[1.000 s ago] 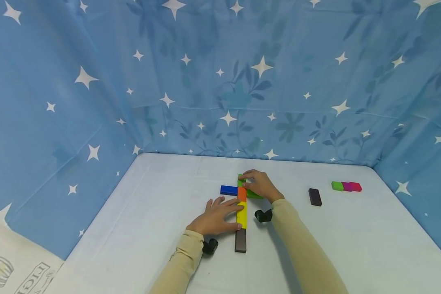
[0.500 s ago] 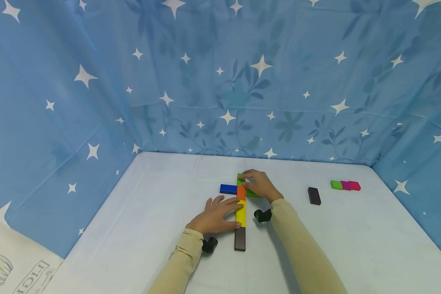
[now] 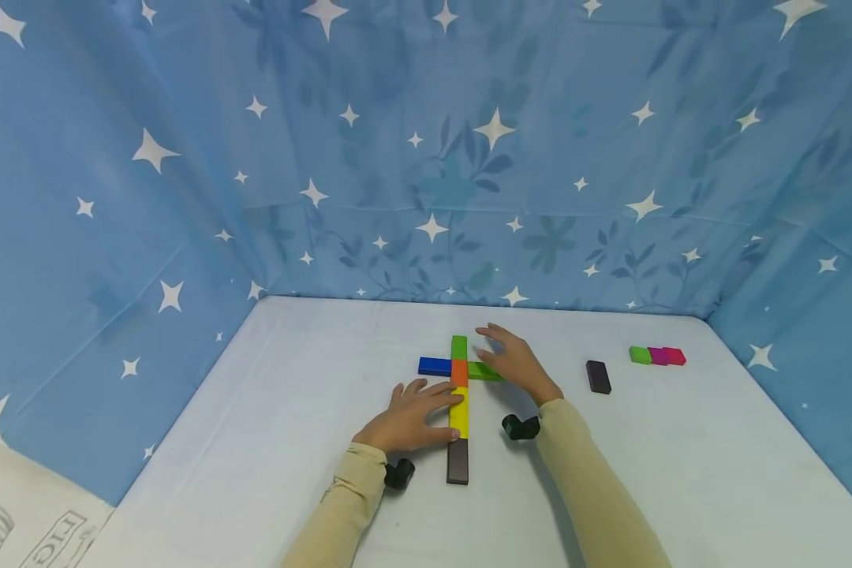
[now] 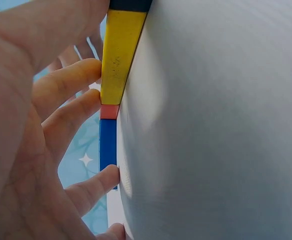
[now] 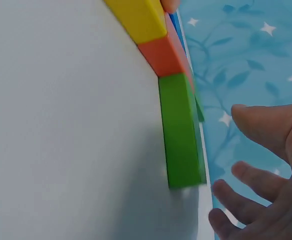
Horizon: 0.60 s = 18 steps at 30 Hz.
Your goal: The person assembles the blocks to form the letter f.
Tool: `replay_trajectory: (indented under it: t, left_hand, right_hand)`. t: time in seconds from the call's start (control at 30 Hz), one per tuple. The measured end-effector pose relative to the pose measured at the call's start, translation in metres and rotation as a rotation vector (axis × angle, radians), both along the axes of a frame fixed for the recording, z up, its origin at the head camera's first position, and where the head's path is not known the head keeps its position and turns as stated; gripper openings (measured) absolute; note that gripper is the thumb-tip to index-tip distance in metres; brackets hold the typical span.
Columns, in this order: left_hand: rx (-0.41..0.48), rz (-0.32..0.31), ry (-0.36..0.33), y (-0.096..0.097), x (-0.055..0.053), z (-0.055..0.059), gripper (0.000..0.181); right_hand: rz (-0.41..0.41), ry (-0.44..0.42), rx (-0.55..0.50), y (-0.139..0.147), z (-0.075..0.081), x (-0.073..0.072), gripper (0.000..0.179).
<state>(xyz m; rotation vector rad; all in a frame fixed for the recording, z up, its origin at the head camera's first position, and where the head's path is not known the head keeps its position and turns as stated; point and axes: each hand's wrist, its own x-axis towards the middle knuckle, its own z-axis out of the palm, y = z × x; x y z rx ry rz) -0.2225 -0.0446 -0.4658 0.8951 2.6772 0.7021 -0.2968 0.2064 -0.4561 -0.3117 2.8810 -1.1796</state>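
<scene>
Flat coloured blocks form a cross on the white table. Its column runs from a small green block (image 3: pixel 459 348) through an orange block (image 3: pixel 459 373) and a yellow block (image 3: pixel 458 414) to a dark brown block (image 3: pixel 457 461). A blue block (image 3: pixel 435 366) makes the left arm, a longer green block (image 3: pixel 483 371) the right. My left hand (image 3: pixel 408 418) rests spread fingertips on the yellow block; in the left wrist view two fingers meet its upper face. Just above the right green block hovers my right hand (image 3: pixel 514 361), fingers apart and holding nothing.
Off to the right lies a second dark block (image 3: pixel 599 377). Beyond it, a green block (image 3: pixel 640 355), a purple block (image 3: pixel 658 356) and a red block (image 3: pixel 674 356) sit in a row. A blue star-patterned curtain (image 3: pixel 369 173) stands behind the table (image 3: pixel 291 379).
My right hand has let go of the small green block at the cross's top and moved right, off the blocks. The left hand stays on the yellow block. The head view has shifted slightly.
</scene>
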Motion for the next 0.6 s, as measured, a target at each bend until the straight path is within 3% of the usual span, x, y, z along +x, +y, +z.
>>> replay_trajectory:
  t: [0.3, 0.6]
  left_hand:
    - [0.014, -0.006, 0.005, -0.002, 0.0, -0.001, 0.063]
    - [0.042, -0.013, -0.019, -0.001, 0.002, -0.003, 0.063]
  right_hand:
    - [-0.032, 0.116, -0.088, 0.038, 0.0, 0.023, 0.051]
    - [-0.073, 0.198, 0.051, 0.082, 0.013, 0.044, 0.053]
